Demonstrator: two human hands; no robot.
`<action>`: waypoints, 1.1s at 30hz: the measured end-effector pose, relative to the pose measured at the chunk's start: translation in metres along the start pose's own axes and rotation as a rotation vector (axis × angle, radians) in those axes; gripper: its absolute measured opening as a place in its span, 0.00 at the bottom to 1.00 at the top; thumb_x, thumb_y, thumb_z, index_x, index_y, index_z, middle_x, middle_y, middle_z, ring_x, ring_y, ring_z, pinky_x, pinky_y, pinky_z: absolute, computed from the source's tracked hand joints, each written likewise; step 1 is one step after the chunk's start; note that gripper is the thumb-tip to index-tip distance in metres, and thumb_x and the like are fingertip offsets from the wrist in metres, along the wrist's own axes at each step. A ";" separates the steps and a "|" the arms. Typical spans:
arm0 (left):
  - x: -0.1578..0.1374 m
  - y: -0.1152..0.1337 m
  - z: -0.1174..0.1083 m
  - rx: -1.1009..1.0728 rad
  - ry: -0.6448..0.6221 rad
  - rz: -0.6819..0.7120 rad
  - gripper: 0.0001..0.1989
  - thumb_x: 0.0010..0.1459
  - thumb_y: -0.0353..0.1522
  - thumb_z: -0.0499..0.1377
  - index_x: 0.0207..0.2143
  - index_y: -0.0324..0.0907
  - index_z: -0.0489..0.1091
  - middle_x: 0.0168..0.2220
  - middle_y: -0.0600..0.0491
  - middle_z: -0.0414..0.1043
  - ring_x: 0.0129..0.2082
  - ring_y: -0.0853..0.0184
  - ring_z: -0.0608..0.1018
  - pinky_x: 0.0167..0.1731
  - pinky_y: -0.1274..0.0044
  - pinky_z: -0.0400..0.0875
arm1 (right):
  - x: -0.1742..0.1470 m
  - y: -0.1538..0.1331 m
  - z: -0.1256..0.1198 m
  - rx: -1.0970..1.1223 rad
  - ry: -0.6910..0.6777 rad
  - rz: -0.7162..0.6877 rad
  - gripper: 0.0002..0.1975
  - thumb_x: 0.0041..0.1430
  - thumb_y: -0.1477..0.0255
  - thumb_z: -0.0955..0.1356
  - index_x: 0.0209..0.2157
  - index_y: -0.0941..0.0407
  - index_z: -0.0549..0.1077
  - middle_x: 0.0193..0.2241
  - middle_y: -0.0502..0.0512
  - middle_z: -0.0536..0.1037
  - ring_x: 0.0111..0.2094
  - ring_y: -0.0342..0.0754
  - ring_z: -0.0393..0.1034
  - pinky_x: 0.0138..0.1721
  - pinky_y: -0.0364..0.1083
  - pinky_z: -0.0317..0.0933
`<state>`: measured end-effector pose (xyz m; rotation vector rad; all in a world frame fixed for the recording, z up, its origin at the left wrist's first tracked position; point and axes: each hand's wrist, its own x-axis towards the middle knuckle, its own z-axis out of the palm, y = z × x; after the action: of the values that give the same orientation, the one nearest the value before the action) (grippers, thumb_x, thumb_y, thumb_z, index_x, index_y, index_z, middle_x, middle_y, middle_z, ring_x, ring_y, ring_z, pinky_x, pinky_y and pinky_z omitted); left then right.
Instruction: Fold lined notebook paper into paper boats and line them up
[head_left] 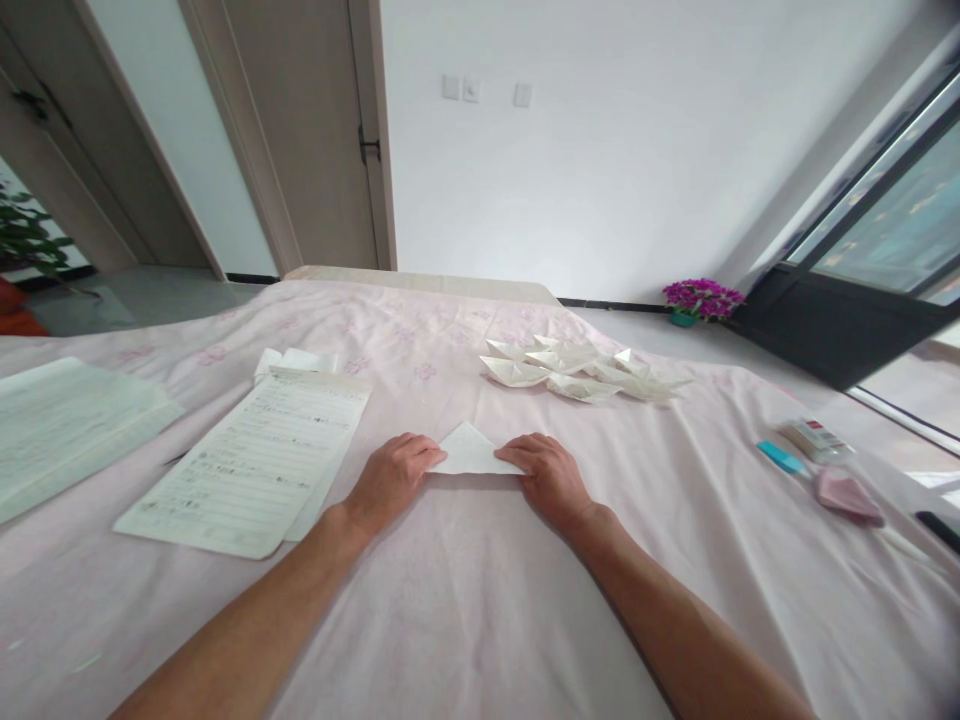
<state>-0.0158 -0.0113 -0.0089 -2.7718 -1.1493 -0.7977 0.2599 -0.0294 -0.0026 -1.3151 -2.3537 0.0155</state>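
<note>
A folded sheet of white paper (471, 452), shaped like a low triangle with its point away from me, lies between my hands just above the bedspread. My left hand (396, 478) grips its left corner, thumb on top and fingers curled. At the right corner, my right hand (550, 476) pinches the paper the same way. Several folded paper boats (577, 372) sit grouped beyond my right hand. Left of my left hand rest sheets of lined paper (244, 460) with handwriting.
A pale pink flowered cloth (465, 600) covers the surface. More written paper (67, 430) lies far left. To the right are a blue object (780, 457), a small packet (816, 440) and a pink cloth-like item (847, 495). Purple flowers (701, 298) stand by the wall.
</note>
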 end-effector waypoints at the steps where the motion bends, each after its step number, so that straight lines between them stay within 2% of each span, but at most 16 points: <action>1: -0.001 0.000 -0.001 0.016 -0.004 0.009 0.15 0.56 0.18 0.57 0.40 0.43 0.75 0.38 0.52 0.76 0.40 0.65 0.74 0.41 0.73 0.70 | -0.001 0.000 -0.001 -0.004 0.012 -0.009 0.25 0.52 0.87 0.64 0.47 0.52 0.76 0.43 0.53 0.79 0.42 0.49 0.68 0.44 0.48 0.59; 5: -0.003 0.012 -0.005 0.142 -0.010 0.003 0.09 0.58 0.23 0.59 0.39 0.42 0.75 0.36 0.51 0.76 0.37 0.63 0.74 0.39 0.71 0.70 | -0.004 -0.010 -0.009 -0.055 0.055 -0.107 0.24 0.53 0.83 0.66 0.51 0.53 0.73 0.45 0.56 0.77 0.44 0.51 0.66 0.43 0.49 0.57; 9: -0.005 0.018 -0.009 0.142 -0.048 -0.037 0.11 0.56 0.22 0.60 0.40 0.43 0.75 0.37 0.51 0.74 0.38 0.63 0.73 0.39 0.71 0.70 | -0.006 -0.019 -0.014 -0.092 -0.034 -0.174 0.11 0.63 0.76 0.65 0.44 0.52 0.77 0.36 0.55 0.77 0.38 0.49 0.65 0.40 0.48 0.54; 12: -0.008 0.008 -0.010 -0.032 -0.074 -0.057 0.14 0.57 0.21 0.59 0.41 0.46 0.76 0.38 0.52 0.74 0.40 0.66 0.74 0.41 0.74 0.70 | -0.005 -0.020 -0.014 -0.056 -0.089 -0.086 0.11 0.67 0.73 0.63 0.41 0.52 0.78 0.33 0.54 0.76 0.36 0.47 0.65 0.39 0.47 0.55; 14: -0.010 -0.002 -0.010 -0.193 -0.077 -0.084 0.09 0.60 0.26 0.59 0.39 0.46 0.77 0.38 0.53 0.76 0.40 0.67 0.75 0.41 0.75 0.70 | -0.003 -0.019 -0.015 -0.007 -0.103 -0.012 0.12 0.67 0.72 0.63 0.41 0.51 0.78 0.34 0.54 0.76 0.37 0.47 0.66 0.39 0.46 0.56; 19: -0.013 -0.016 -0.017 -0.448 -0.110 -0.254 0.09 0.62 0.35 0.58 0.35 0.46 0.78 0.40 0.53 0.78 0.39 0.67 0.78 0.42 0.75 0.70 | 0.003 -0.022 -0.019 0.082 -0.121 0.098 0.12 0.68 0.71 0.62 0.37 0.53 0.78 0.33 0.52 0.75 0.36 0.46 0.67 0.39 0.44 0.57; 26: -0.013 -0.025 -0.026 -0.490 -0.151 -0.407 0.07 0.55 0.35 0.62 0.25 0.44 0.75 0.42 0.55 0.77 0.39 0.66 0.78 0.41 0.75 0.70 | 0.008 -0.024 -0.018 0.055 -0.135 0.171 0.12 0.68 0.71 0.62 0.33 0.55 0.74 0.32 0.51 0.74 0.36 0.44 0.66 0.38 0.43 0.55; 33: -0.011 -0.024 -0.025 -0.414 -0.146 -0.414 0.10 0.58 0.36 0.58 0.25 0.43 0.72 0.43 0.53 0.75 0.40 0.65 0.76 0.41 0.73 0.68 | 0.008 -0.024 -0.016 -0.010 -0.136 0.173 0.12 0.68 0.69 0.61 0.32 0.56 0.72 0.30 0.52 0.73 0.35 0.45 0.66 0.39 0.43 0.54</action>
<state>-0.0493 -0.0065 0.0035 -2.9928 -1.8147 -0.9743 0.2434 -0.0394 0.0199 -1.5642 -2.3444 0.1507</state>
